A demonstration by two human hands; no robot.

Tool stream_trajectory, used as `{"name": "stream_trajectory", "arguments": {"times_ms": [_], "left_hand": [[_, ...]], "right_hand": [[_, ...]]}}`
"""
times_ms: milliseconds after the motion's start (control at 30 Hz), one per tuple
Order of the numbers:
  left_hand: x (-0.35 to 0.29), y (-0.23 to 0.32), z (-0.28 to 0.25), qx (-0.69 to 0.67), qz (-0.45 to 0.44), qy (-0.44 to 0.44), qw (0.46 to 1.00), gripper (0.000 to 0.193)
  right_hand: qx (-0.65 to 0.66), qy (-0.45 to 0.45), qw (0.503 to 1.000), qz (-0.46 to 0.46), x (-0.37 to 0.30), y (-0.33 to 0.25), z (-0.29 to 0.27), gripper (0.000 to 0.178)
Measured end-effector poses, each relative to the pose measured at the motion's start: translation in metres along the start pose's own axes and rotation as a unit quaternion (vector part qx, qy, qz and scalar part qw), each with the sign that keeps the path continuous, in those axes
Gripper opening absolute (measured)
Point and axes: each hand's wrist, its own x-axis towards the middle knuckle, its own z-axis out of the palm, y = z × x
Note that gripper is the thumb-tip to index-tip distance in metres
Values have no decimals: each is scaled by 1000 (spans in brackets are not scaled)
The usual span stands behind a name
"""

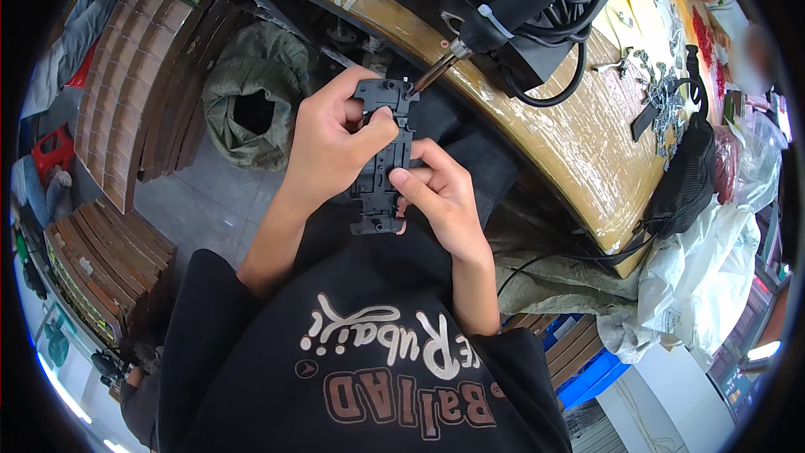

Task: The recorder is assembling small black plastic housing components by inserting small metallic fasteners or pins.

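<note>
Gripping a black plastic part (379, 184) with both hands, just beyond the black shirt (360, 273) and to the left of the wrapped workbench (579, 176). Held lengthwise from near to far, with a slight lean to the right at the far end. Closed round the far left side with the left hand (331, 143), thumb bent over onto the upper face. Pinched about midway along the right side by the right hand (443, 201), with the thumb on the face and the other fingers partly hidden beneath. Met at the far right corner by the slender bit (433, 73) of a power screwdriver (490, 29), slanting down toward the left over the bench edge. Nearer to that tip with the left hand than with the right. Close enough at the corner to look like contact, though impossible to tell for sure from this view. Backed at the far right by coiled black cable (579, 29), and flanked at the left by a grey-green sack (239, 75) on the floor (205, 210).
</note>
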Motion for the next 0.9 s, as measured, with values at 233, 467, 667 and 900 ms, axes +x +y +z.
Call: {"name": "stream_trajectory", "arguments": {"times_ms": [233,467,667,900], "left_hand": [[3,-1,-2,22,17,1,1000,15],[5,-2,-7,-27,-3,-35,999,17],[3,-4,-23,102,9,-124,987,22],[43,57,-61,168,119,53,977,15]], "right_hand": [[6,6,1000,-5,2,-1,2,15],[13,10,1000,7,4,0,3,14],[12,1,999,31,-3,6,-6,14],[-28,92,994,44,-49,29,-77,17]]}}
